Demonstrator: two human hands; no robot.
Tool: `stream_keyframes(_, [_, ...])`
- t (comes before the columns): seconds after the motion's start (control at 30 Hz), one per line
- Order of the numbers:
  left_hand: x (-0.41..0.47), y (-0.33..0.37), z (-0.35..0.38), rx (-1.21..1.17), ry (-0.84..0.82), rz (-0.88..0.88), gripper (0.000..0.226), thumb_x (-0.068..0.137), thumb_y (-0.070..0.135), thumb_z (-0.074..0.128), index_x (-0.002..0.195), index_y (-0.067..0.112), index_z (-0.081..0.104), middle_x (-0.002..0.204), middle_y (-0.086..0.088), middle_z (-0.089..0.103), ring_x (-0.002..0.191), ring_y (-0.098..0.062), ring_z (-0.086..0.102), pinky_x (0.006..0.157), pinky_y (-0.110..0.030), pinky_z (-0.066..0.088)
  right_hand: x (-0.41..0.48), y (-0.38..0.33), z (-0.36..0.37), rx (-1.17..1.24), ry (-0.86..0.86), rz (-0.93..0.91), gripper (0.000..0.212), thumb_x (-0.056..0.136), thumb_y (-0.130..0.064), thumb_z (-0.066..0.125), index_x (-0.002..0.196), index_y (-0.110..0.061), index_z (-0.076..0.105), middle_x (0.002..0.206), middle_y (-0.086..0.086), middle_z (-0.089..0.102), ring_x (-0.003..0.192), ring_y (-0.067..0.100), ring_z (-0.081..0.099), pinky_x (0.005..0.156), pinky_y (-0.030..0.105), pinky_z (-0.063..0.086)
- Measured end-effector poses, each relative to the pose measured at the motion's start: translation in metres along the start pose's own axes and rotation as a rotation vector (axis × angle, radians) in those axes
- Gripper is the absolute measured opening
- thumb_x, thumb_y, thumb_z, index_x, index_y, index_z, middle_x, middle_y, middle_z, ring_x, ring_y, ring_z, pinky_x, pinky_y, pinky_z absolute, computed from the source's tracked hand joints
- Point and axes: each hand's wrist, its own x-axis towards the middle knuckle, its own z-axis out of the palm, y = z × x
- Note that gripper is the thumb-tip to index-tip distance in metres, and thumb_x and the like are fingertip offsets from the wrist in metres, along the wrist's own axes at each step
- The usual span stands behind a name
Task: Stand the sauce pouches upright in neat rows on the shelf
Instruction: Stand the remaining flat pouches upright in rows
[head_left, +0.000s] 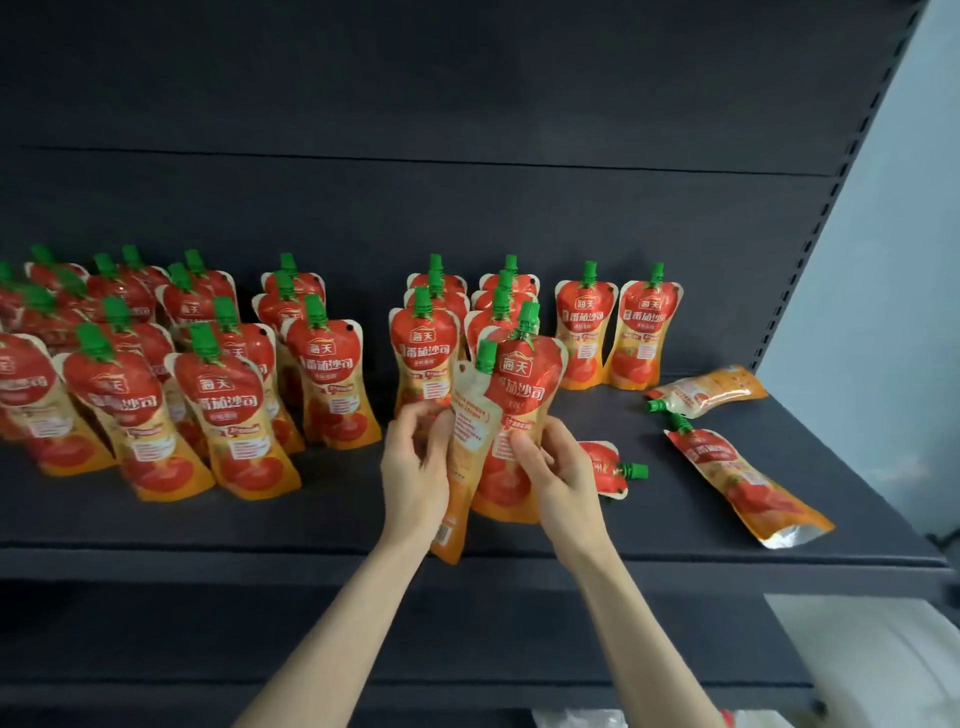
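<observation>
Far to the left of the left hand (415, 467), the standing pouches (228, 410) crowd the shelf (311, 525) in loose rows, green caps up. Nearer, just left of and behind that hand, a short row (423, 353) stands straight. The left hand is closed on a pouch turned back-side out (465, 447), pinching its edge between thumb and fingers; the bottom hangs past the shelf's front lip. Touching it, the right hand (563, 483) grips a second pouch facing forward (519, 415) around its lower half, held upright. Behind the right hand, two more pouches (618, 332) stand side by side. To its right, three pouches lie flat: one small-looking one just beside the wrist (608, 467), one further back (711, 389), one near the shelf's front corner (748, 483).

The pouches look soft, light and glossy, so probably slippery and floppy when squeezed. The waist, or the stiff cap, seems the best hold; the flat base should be spread before letting go.
</observation>
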Motion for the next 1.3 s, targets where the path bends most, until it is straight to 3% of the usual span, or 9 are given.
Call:
stream_keyframes(0.17, [-0.006, 0.002, -0.023, -0.026, -0.02, 0.062, 0.032, 0.092, 0.043, 0.039, 0.1, 0.019, 0.059, 0.107, -0.008, 0.058, 0.098, -0.007, 0.058, 0.076, -0.007, 0.044, -0.011, 0.005, 0.043, -0.055, 0.06, -0.021, 0.014, 0.095, -0.016, 0.051, 0.105, -0.012, 0.06, 0.104, 0.012, 0.067, 0.1, 0.03, 0.064, 0.091, 0.05, 0.05])
stream_keyframes(0.27, [-0.006, 0.001, -0.036, -0.009, -0.134, 0.115, 0.036, 0.088, 0.057, 0.044, 0.108, 0.029, 0.055, 0.119, -0.003, 0.05, 0.109, -0.003, 0.051, 0.084, -0.007, 0.043, -0.012, 0.003, 0.052, -0.062, 0.077, -0.026, 0.015, 0.095, -0.015, 0.052, 0.107, -0.014, 0.061, 0.105, 0.004, 0.069, 0.101, 0.022, 0.065, 0.091, 0.046, 0.051])
stream_keyframes(0.37, [-0.006, -0.004, -0.045, 0.026, -0.292, 0.122, 0.072, 0.067, 0.069, 0.058, 0.122, 0.024, 0.051, 0.125, 0.002, 0.04, 0.119, -0.006, 0.044, 0.092, -0.019, 0.046, -0.013, 0.003, 0.054, -0.047, 0.065, -0.034, 0.015, 0.094, -0.016, 0.053, 0.103, -0.023, 0.063, 0.105, -0.002, 0.07, 0.1, 0.016, 0.066, 0.085, 0.034, 0.054])
stream_keyframes(0.57, [0.001, -0.005, -0.063, -0.12, -0.356, 0.12, 0.035, 0.089, 0.044, 0.056, 0.12, 0.029, 0.057, 0.119, 0.003, 0.056, 0.112, 0.0, 0.054, 0.085, -0.011, 0.046, -0.008, 0.008, 0.051, -0.026, 0.074, -0.001, 0.019, 0.095, -0.015, 0.052, 0.107, -0.027, 0.061, 0.106, -0.003, 0.071, 0.101, 0.016, 0.066, 0.077, 0.024, 0.055])
stream_keyframes(0.73, [0.02, -0.005, -0.079, -0.19, -0.338, -0.064, 0.025, 0.091, 0.044, 0.043, 0.113, 0.042, 0.052, 0.107, 0.027, 0.062, 0.107, 0.005, 0.057, 0.076, -0.007, 0.047, 0.007, 0.018, 0.048, -0.024, 0.064, 0.079, 0.029, 0.096, -0.016, 0.05, 0.124, -0.025, 0.052, 0.12, -0.002, 0.064, 0.112, 0.013, 0.06, 0.088, 0.028, 0.054])
stream_keyframes(0.93, [0.019, -0.027, -0.095, 0.119, -0.361, -0.034, 0.056, 0.085, 0.024, 0.065, 0.134, 0.024, 0.038, 0.133, 0.005, 0.047, 0.122, -0.006, 0.044, 0.1, -0.024, 0.039, 0.002, 0.035, 0.055, -0.124, 0.046, 0.049, 0.038, 0.087, -0.015, 0.065, 0.114, -0.037, 0.05, 0.115, -0.01, 0.064, 0.107, 0.005, 0.061, 0.084, 0.022, 0.053])
stream_keyframes(1.03, [0.025, -0.033, -0.102, 0.118, -0.304, -0.056, 0.055, 0.083, 0.023, 0.068, 0.131, 0.023, 0.044, 0.124, 0.006, 0.056, 0.116, -0.009, 0.052, 0.095, -0.027, 0.044, 0.004, 0.036, 0.055, -0.187, 0.066, 0.027, 0.044, 0.083, -0.012, 0.069, 0.111, -0.037, 0.048, 0.113, -0.009, 0.063, 0.105, 0.005, 0.061, 0.083, 0.022, 0.053])
stream_keyframes(1.2, [0.033, -0.036, -0.107, 0.105, -0.284, -0.05, 0.051, 0.085, 0.018, 0.066, 0.13, 0.019, 0.043, 0.121, 0.008, 0.057, 0.113, -0.006, 0.053, 0.084, -0.012, 0.046, 0.01, 0.038, 0.051, -0.265, 0.108, 0.012, 0.046, 0.082, -0.013, 0.07, 0.115, -0.03, 0.043, 0.109, -0.015, 0.061, 0.102, -0.001, 0.061, 0.079, 0.017, 0.053])
stream_keyframes(1.3, [0.03, -0.038, -0.105, 0.083, -0.292, -0.061, 0.05, 0.086, 0.019, 0.064, 0.13, 0.02, 0.041, 0.121, 0.008, 0.056, 0.113, -0.004, 0.053, 0.095, -0.023, 0.047, 0.008, 0.042, 0.05, -0.286, 0.101, 0.014, 0.043, 0.084, -0.013, 0.068, 0.118, -0.025, 0.045, 0.111, -0.015, 0.061, 0.104, 0.0, 0.06, 0.078, 0.013, 0.052])
